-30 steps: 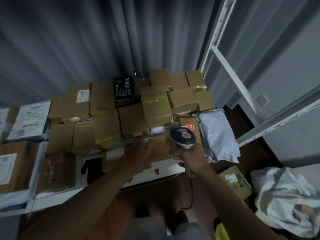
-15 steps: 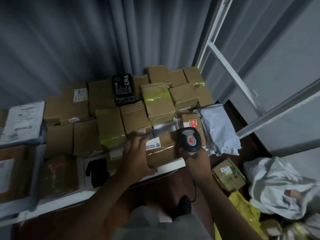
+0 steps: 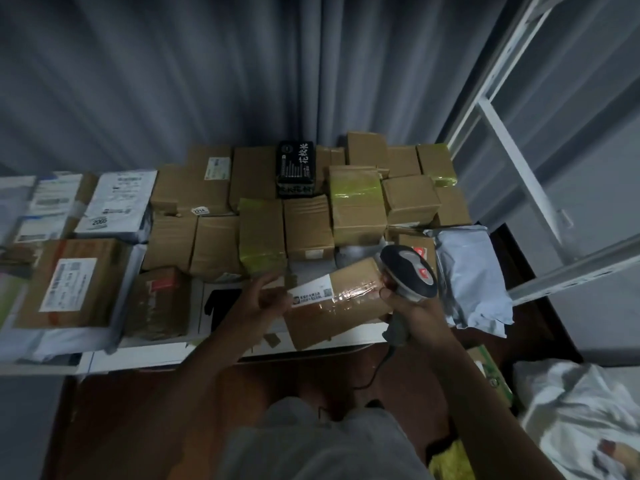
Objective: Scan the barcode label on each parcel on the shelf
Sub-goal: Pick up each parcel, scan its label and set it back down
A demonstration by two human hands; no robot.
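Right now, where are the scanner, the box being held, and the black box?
scanner (image 3: pixel 414 271), head view, on its grey head.
held box (image 3: pixel 349 306), head view, taped top face.
black box (image 3: pixel 295 168), head view, printed top.

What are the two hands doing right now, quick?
Left hand: holding the left end of the cardboard box.
Right hand: gripping the scanner by its handle.
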